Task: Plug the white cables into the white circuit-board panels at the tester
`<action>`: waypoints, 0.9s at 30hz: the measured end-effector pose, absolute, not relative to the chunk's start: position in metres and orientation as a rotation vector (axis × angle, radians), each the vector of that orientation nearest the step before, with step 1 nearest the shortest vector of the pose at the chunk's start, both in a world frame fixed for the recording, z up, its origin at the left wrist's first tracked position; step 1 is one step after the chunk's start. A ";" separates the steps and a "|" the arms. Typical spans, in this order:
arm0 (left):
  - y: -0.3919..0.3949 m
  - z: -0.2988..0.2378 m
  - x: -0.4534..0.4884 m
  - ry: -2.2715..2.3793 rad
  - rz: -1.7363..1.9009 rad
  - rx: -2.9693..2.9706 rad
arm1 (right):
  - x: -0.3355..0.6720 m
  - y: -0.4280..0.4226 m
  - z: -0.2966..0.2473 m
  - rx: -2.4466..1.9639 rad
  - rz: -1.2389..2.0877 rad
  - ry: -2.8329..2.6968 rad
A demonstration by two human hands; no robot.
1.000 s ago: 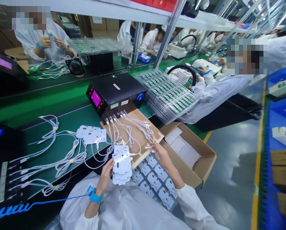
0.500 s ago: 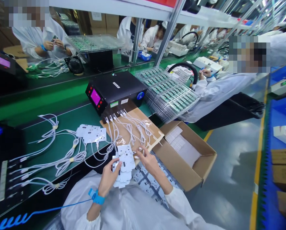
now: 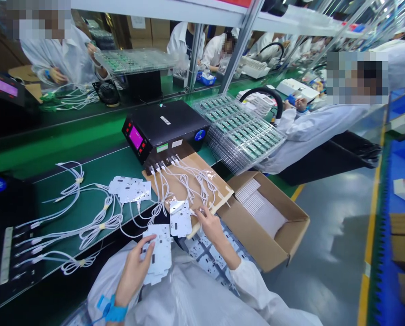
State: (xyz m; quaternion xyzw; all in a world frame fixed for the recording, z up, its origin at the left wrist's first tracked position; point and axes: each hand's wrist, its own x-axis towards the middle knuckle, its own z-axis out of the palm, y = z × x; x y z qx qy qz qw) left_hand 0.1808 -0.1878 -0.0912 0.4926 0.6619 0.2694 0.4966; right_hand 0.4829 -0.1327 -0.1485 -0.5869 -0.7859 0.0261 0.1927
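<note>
One flat white circuit board (image 3: 180, 222), lower centre, seems connected; my right fingers (image 3: 204, 218) pinch its white plug (image 3: 192, 212), left fingers (image 3: 150, 252) a board stack (image 3: 161, 256) apparently waiting

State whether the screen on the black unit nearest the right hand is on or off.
On: the screen glows bright pink on the black unit; any text on it is too small to read.

The back edge of the flat green table (image 3: 103, 165) offers room between coiled white cables (image 3: 97, 228) and the boxy black device (image 3: 170, 124); stacked white circuit boards (image 3: 161, 252) obstruct the table's front edge
</note>
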 end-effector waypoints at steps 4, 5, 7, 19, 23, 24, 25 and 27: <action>-0.194 -0.066 0.160 1.703 0.589 1.135 | 0.484 -0.135 -0.140 -1.528 0.392 -1.890; -0.192 -0.061 0.161 1.681 0.617 1.103 | 0.484 -0.136 -0.138 -1.480 0.496 -1.770; -0.182 -0.056 0.173 1.581 0.726 1.035 | 0.484 -0.138 -0.132 -1.421 0.699 -1.485; -0.128 -0.066 0.237 1.321 0.964 0.906 | 0.499 -0.124 -0.092 -1.305 0.832 -0.722; -0.120 -0.061 0.242 1.311 0.962 0.956 | 0.489 -0.132 -0.094 -1.314 0.810 -1.087; -0.118 -0.060 0.243 1.303 0.962 0.967 | 0.486 -0.135 -0.095 -1.337 0.806 -1.168; -0.116 -0.060 0.244 1.298 0.962 0.976 | 0.483 -0.137 -0.095 -1.362 0.802 -1.232; -0.115 -0.059 0.246 1.290 0.963 0.985 | 0.480 -0.139 -0.095 -1.402 0.793 -1.320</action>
